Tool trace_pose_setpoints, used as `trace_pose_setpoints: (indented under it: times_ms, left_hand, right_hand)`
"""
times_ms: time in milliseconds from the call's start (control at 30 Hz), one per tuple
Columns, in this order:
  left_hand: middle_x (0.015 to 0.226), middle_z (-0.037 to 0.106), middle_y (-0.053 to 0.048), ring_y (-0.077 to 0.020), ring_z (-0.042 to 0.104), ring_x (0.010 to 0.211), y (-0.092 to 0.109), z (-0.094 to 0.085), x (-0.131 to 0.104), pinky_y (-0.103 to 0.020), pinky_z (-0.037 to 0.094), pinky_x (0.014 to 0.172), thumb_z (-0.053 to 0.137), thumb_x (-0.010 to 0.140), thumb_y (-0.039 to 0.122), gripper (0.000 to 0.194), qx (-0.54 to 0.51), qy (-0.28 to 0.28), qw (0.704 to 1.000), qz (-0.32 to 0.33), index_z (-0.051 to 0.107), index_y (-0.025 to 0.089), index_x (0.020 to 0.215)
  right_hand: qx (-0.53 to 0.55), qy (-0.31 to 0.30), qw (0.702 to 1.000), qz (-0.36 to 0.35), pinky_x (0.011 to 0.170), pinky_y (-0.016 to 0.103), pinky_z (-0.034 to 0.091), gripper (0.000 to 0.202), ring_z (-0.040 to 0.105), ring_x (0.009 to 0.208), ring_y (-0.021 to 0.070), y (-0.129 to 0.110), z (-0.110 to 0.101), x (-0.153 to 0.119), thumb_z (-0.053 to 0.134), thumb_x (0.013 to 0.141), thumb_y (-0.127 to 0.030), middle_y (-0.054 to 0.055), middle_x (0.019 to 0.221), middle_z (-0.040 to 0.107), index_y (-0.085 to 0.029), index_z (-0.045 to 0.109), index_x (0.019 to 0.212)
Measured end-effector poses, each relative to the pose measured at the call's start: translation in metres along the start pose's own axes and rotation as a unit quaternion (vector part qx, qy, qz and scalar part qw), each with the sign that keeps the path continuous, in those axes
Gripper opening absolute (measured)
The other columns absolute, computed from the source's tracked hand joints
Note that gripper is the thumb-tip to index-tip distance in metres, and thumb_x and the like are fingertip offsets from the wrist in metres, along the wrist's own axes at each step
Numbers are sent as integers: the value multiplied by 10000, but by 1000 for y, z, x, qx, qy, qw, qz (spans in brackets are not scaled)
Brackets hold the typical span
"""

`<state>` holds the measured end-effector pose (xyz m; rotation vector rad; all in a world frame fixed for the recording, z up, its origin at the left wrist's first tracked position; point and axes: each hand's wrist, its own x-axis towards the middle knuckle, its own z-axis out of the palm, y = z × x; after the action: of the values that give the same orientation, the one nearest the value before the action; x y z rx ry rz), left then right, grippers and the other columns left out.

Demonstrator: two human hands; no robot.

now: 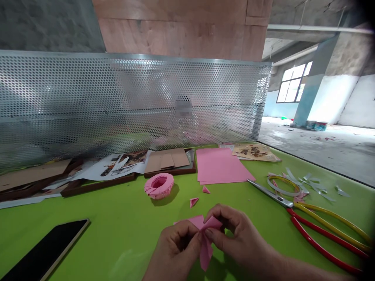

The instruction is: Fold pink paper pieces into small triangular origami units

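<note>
You are holding the pink paper (pixel 213 223) over the green table (pixel 117 226), between five and six o'clock in the view. Around that paper, with twelve pointing away from you, your left hand (pixel 178 249) is pinching from nine o'clock and your right hand (pixel 234 234) from three, both grips being narrow and nearly meeting. Judging by the creased flaps, you are working at a folding step; the next move is probably calling for one pinch to be steadying the piece while the other thumb is pressing the crease. Two small folded pieces (pixel 193 202) are lying from eleven to twelve, the pink ring (pixel 152 190) is resting between ten and eleven, and the pink sheets (pixel 221 166) are lying just past twelve. Your fingers are covering the middle of the fold, so its layers are not showing. A pink edge is emerging behind your left hand; whether it is part of the same piece, you cannot tell. The phone (pixel 49 249) near nine o'clock is running out of view, and the scissors (pixel 281 201), spanning two to three, are losing their handle ends in the dark right border.
</note>
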<state>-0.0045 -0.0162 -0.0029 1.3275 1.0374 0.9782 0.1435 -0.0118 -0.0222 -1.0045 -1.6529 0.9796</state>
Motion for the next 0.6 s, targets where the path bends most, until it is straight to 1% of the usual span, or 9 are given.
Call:
trace_pose_setpoints:
  times_ms: [100, 233, 300, 367, 500, 600]
  left_hand:
    - [445, 575, 3, -125, 470, 475, -1, -1, 1, -224, 351, 510, 664, 667, 385, 309, -8, -6, 1000, -2, 614, 159, 462]
    - [446, 584, 1, -128, 486, 484, 3, -3, 0, -231, 365, 538, 630, 706, 289, 260, -12, -15, 1000, -12, 621, 148, 488]
    - [434, 568, 12, -114, 459, 458, 5, -3, -1, -225, 344, 515, 608, 717, 257, 243, -11, -14, 1000, -24, 626, 140, 504]
    - [431, 546, 23, -100, 420, 446, 6, -3, -2, -218, 310, 494, 592, 723, 240, 238, -5, -10, 999, -39, 623, 132, 513]
    - [464, 495, 41, -89, 351, 463, 3, -3, -4, -217, 263, 490, 592, 729, 260, 227, -12, 10, 998, -54, 605, 133, 540]
    - [477, 482, 43, -88, 342, 467, 0, -4, -4, -222, 262, 495, 598, 730, 275, 225, -44, 3, 997, -62, 607, 136, 553]
  right_hand:
    - [-21, 10, 999, -25, 569, 212, 403, 88, 484, 606, 116, 0, 0, 0, 569, 704, -71, -28, 640, 527, -158, 575, 717]
    - [-36, 21, 994, -97, 570, 214, 414, 136, 506, 609, 118, 1, -2, 0, 593, 680, -41, -10, 664, 564, -164, 622, 730]
    - [-29, 11, 992, -125, 575, 219, 425, 161, 522, 617, 121, 1, -3, 0, 593, 675, -24, 3, 684, 575, -169, 643, 724]
    - [-18, -7, 990, -138, 588, 226, 440, 204, 545, 638, 126, 2, -5, 0, 579, 670, -1, 14, 714, 578, -174, 664, 738]
    - [-13, -44, 987, -157, 622, 240, 466, 265, 581, 683, 142, 2, -11, 1, 559, 667, 14, 33, 753, 601, -184, 694, 781]
    - [-24, -67, 982, -173, 644, 251, 479, 277, 601, 703, 153, -1, -15, 2, 556, 676, 3, 50, 781, 630, -192, 706, 803]
